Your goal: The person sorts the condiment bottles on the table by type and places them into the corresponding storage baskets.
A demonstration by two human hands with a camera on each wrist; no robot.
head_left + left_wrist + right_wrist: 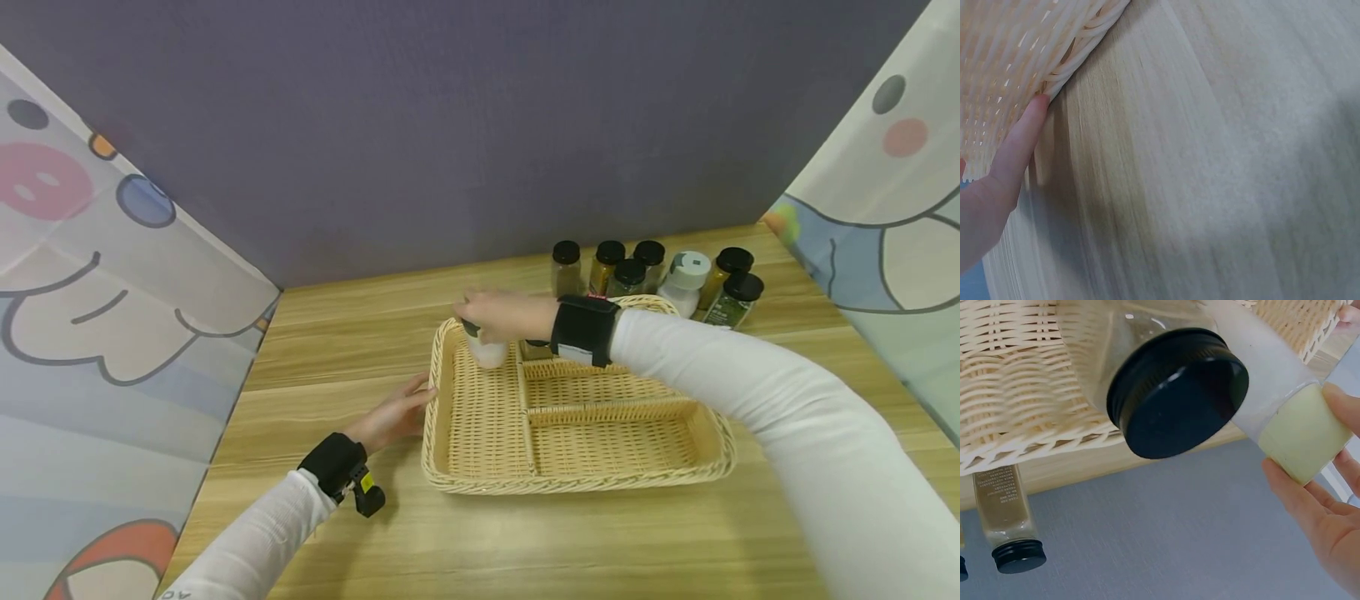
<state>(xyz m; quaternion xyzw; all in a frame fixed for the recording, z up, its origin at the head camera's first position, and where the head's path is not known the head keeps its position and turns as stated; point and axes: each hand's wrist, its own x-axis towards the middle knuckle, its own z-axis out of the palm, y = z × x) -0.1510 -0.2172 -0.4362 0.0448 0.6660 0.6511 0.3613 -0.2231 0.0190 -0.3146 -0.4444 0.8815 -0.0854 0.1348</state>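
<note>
My right hand (pixel 498 314) reaches over the far left corner of the wicker basket (pixel 480 482). Its fingers and thumb pinch the pale yellow-green lid (pixel 1304 434) of a clear jar with white contents (pixel 1266 369). In the head view that jar's lower part (pixel 491 355) shows below the hand, inside the left compartment. A black-lidded jar (pixel 1179 394) is close beside it in the right wrist view. At the basket's left side, my left hand (pixel 393 417) touches the outer wall, one straight finger (pixel 1022 134) lying along the weave under the rim.
Several spice jars stand behind the basket at the right, most black-lidded (pixel 566 267), one with a whitish lid (pixel 688 271). Woven dividers (pixel 611 410) split the basket into compartments. A grey wall (pixel 420 150) rises behind the wooden table (pixel 337 333); printed panels flank it.
</note>
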